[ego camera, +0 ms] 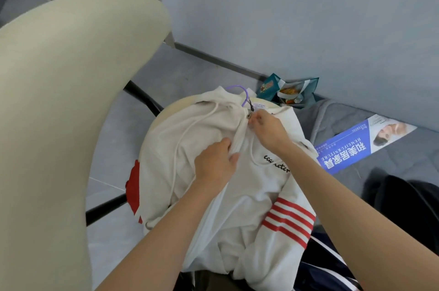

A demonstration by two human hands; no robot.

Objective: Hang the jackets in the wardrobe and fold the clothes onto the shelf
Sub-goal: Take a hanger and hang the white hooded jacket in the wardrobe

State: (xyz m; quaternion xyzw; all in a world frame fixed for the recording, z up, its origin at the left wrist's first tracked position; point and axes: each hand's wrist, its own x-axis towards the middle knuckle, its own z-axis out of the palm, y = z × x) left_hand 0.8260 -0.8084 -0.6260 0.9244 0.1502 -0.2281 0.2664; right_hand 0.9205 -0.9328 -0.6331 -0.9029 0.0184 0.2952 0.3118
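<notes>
Head: jacket (pixel 166 145), cream chair (pixel 59 100), grey floor (pixel 190 69)

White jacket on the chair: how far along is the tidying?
Done: a purple hanger sits in the neck of the white jacket. In hand: the right hand pinches the zip pull at the collar; the left hand holds the front fabric. Left: hanging it up, and folding the dark clothes lying beside it.

Both bare arms reach forward: left hand (pixel 215 162) grips the jacket (pixel 202 124), right hand (pixel 268 129) pinches it farther up, fingertips together.
</notes>
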